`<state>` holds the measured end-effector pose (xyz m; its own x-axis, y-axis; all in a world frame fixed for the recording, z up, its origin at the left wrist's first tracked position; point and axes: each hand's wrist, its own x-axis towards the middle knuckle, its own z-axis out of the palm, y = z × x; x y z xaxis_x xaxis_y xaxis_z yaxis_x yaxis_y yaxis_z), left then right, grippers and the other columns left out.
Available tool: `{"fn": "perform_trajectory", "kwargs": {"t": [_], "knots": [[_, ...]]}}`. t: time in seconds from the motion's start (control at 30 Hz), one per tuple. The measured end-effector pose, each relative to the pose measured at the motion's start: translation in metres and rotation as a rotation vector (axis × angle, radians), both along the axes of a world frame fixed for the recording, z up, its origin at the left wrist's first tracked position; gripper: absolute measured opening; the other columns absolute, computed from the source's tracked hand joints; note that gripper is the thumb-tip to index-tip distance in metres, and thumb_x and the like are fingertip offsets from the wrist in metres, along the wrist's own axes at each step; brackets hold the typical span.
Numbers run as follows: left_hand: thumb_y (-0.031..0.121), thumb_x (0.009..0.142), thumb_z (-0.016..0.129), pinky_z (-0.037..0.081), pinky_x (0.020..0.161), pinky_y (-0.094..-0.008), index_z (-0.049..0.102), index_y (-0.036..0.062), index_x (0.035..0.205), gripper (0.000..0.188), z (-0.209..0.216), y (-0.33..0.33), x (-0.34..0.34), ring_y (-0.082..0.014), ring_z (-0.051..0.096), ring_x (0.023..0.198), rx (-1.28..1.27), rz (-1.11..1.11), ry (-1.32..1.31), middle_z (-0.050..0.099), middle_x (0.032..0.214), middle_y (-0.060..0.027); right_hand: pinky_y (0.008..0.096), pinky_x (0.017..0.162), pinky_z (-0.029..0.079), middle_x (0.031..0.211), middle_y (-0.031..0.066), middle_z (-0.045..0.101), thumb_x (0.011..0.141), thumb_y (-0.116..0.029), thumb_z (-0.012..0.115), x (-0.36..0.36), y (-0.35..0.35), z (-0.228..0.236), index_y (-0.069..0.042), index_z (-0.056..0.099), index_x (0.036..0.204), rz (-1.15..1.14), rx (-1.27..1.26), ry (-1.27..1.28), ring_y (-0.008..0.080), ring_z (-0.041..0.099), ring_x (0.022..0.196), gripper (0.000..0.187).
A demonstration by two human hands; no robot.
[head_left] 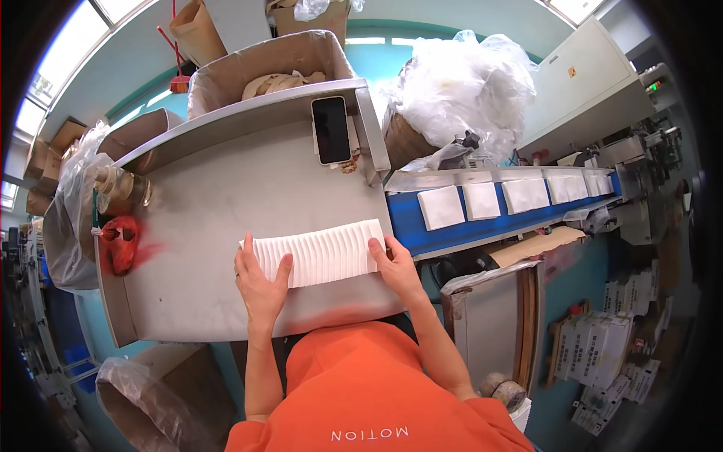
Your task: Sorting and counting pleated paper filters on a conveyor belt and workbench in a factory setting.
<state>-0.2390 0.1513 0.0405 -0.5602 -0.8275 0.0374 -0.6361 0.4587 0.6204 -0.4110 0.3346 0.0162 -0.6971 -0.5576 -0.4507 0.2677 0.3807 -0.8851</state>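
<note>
A long row of white folded paper pieces (320,255), like napkins or wipes packed side by side, lies on the metal table (203,196) near its front edge. My left hand (261,279) grips the row's left end, thumb on the near face and fingers behind. At the opposite end, my right hand (395,270) presses its thumb on the top while its fingers curl round the side. Between them the row bows slightly. Right of the table, a blue conveyor belt (482,223) carries several white folded squares (440,208), spaced apart near me and closer together farther off.
A phone (331,130) rests at the table's back right. On the left are a red bag (120,245) and a clear jar (124,190). Raised metal rims edge the table. Behind stands a large carton (271,64); a bag-lined box (162,392) sits below at left.
</note>
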Motion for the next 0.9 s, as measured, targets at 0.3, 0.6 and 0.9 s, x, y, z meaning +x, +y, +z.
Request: {"fn": "perform_trajectory", "kwargs": {"t": [0.3, 0.6, 0.9], "knots": [[0.045, 0.083, 0.066, 0.031, 0.102, -0.0503, 0.029, 0.0065, 0.142, 0.079, -0.001, -0.004, 0.004, -0.0424, 0.037, 0.126, 0.006, 0.048, -0.001, 0.035, 0.136, -0.0281, 0.0217, 0.063, 0.048, 0.101, 0.0080, 0.062, 0.093, -0.024, 0.059, -0.013, 0.030, -0.024, -0.001, 0.054, 0.115, -0.457, -0.254, -0.453, 0.0157, 0.063, 0.080, 0.032], [0.047, 0.081, 0.067, 0.031, 0.101, -0.0507, 0.028, 0.0072, 0.143, 0.083, -0.001, 0.007, -0.006, -0.0416, 0.037, 0.125, -0.004, -0.001, 0.001, 0.034, 0.136, -0.0274, 0.0226, 0.065, 0.045, 0.088, 0.0020, 0.061, 0.092, -0.033, 0.061, 0.004, 0.003, -0.006, 0.000, 0.058, 0.110, -0.134, -0.163, -0.180, 0.0077, 0.054, 0.074, 0.038], [0.047, 0.081, 0.067, 0.032, 0.101, -0.0506, 0.027, 0.0073, 0.143, 0.084, 0.000, 0.004, -0.004, -0.0421, 0.037, 0.125, -0.002, 0.022, -0.009, 0.034, 0.136, -0.0274, 0.0253, 0.067, 0.051, 0.103, 0.0118, 0.061, 0.093, -0.030, 0.059, -0.017, 0.026, -0.027, 0.002, 0.050, 0.119, -0.520, -0.338, -0.469, 0.0159, 0.063, 0.084, 0.042]]}}
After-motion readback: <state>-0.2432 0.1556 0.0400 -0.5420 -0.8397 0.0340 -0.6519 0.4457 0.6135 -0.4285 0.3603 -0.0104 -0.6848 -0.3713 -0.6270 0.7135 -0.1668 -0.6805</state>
